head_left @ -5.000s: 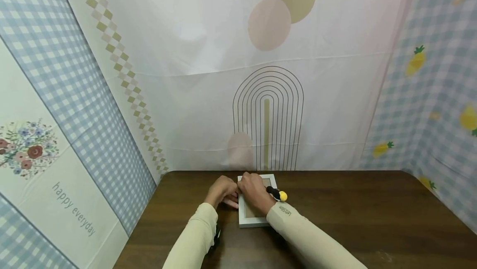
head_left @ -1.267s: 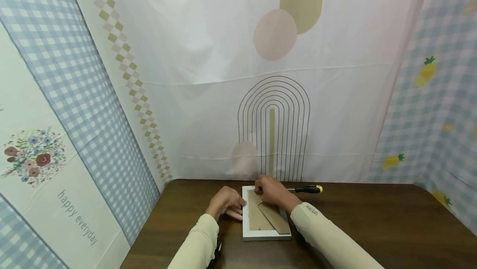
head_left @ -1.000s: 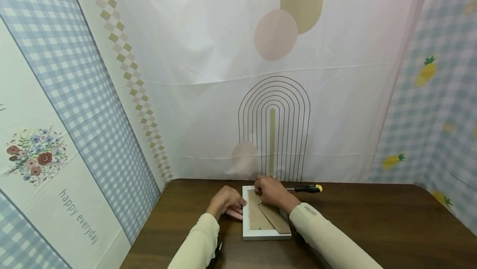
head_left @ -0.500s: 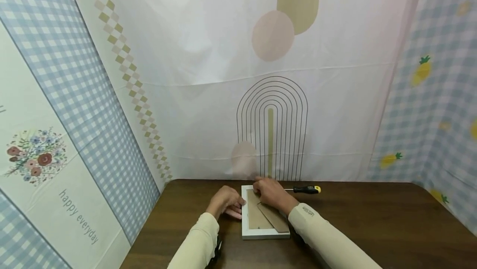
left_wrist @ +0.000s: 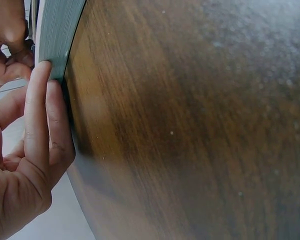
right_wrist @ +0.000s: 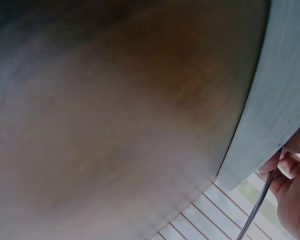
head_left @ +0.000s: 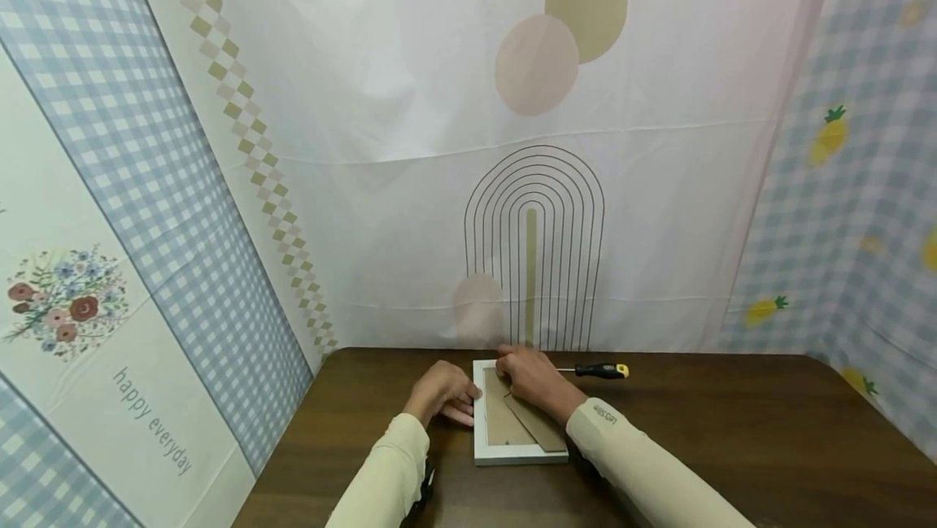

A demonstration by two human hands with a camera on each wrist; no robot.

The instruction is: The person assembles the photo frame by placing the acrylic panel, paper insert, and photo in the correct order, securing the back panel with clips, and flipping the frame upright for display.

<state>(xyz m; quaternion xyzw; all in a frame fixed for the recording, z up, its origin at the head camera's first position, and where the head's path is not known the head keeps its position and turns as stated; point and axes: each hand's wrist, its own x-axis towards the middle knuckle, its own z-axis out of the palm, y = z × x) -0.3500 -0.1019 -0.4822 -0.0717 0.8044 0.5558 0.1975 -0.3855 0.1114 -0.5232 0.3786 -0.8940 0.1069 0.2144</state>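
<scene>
A white picture frame (head_left: 481, 453) lies back-up on the table, its brown backing board (head_left: 503, 428) facing me. A brown stand flap (head_left: 538, 424) slants across the backing. My left hand (head_left: 443, 392) is at the frame's left edge; in the left wrist view its extended fingers (left_wrist: 36, 115) press the side. My right hand (head_left: 538, 377) bends over the frame's top part, pinching the thin shaft of a screwdriver (head_left: 602, 371). The black-and-yellow handle points right. In the right wrist view the screwdriver's metal shaft (right_wrist: 260, 200) runs into the fingertips at the frame; its tip is hidden.
The dark brown wooden table (head_left: 703, 438) extends on both sides of the frame and ends at a back edge just behind it. A white patterned cloth (head_left: 395, 211) hangs behind, with blue checked cloth (head_left: 220, 235) on the left.
Since five seconds ago my right hand has shifted right, the screwdriver handle has swung out to the right, and the stand flap has come into view. Over the last second both hands stay nearly still.
</scene>
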